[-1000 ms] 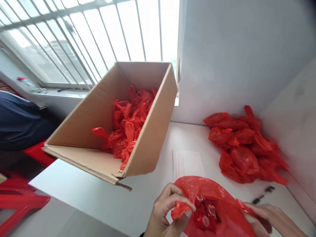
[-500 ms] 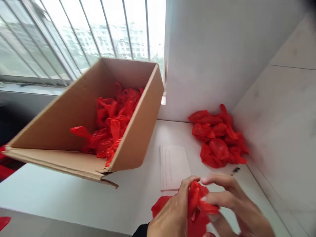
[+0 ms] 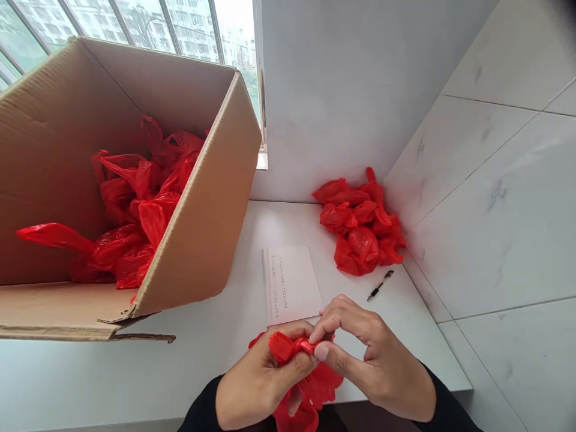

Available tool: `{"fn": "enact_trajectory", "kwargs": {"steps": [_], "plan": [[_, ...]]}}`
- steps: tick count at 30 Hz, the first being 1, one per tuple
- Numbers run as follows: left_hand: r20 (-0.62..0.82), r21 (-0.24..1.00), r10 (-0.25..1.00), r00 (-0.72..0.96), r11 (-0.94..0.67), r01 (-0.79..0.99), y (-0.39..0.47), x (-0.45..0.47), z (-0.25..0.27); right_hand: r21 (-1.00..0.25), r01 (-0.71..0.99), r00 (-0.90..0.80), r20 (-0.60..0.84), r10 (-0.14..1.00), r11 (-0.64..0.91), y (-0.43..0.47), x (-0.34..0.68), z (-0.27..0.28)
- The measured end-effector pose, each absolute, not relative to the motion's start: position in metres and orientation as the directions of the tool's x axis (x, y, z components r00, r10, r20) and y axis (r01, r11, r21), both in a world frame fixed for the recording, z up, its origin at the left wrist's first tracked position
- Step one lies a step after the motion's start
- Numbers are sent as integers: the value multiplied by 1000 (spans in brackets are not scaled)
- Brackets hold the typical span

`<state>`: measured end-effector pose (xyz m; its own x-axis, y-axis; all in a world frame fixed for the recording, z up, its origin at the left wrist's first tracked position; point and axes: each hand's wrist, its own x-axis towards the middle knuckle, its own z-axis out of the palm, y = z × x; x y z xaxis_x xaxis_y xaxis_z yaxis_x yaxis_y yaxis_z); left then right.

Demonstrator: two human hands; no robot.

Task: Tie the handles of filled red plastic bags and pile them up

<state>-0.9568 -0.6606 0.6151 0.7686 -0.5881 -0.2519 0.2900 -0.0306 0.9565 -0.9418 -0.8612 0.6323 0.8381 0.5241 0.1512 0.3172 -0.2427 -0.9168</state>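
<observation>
A red plastic bag (image 3: 317,387) hangs between my two hands at the near edge of the white table (image 3: 198,372). My left hand (image 3: 263,372) is closed around its gathered neck, with a loose red end sticking out above the thumb. With thumb and fingertips, my right hand (image 3: 364,354) pinches the twisted part of the same bag. Whatever the bag contains is hidden. Just beyond my hands lies a notebook (image 3: 294,285) with rows of small handwritten marks.
A large open cardboard box (image 3: 211,222) at the left holds several red plastic bags (image 3: 148,180). More red bags are heaped (image 3: 360,240) in the corner by the wall. A black pen (image 3: 380,285) lies near the notebook. A barred window (image 3: 189,30) is behind the box.
My view has swung, so the box and heap appear further left and higher. My right hand's fingers, spread apart before, now pinch the bag's twisted neck. My left hand keeps its grip.
</observation>
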Motion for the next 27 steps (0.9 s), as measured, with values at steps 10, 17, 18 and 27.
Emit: {"fn": "enact_trajectory", "kwargs": {"steps": [10, 17, 18, 27], "plan": [[-202, 948, -437, 876, 137, 287, -651, -946, 603, -912, 340, 828, 174, 533, -230, -861, -948, 613], [-47, 988, -431, 901, -154, -23, -651, -952, 595, -927, 275, 829, 95, 551, -254, -858, -924, 589], [30, 968, -392, 920, -218, -124, -652, -953, 590, -936, 216, 846, 37, 532, -279, -858, -922, 585], [509, 673, -317, 800, -434, -600, -653, -949, 559, -959, 88, 771, -106, 628, -270, -855, -909, 567]]}}
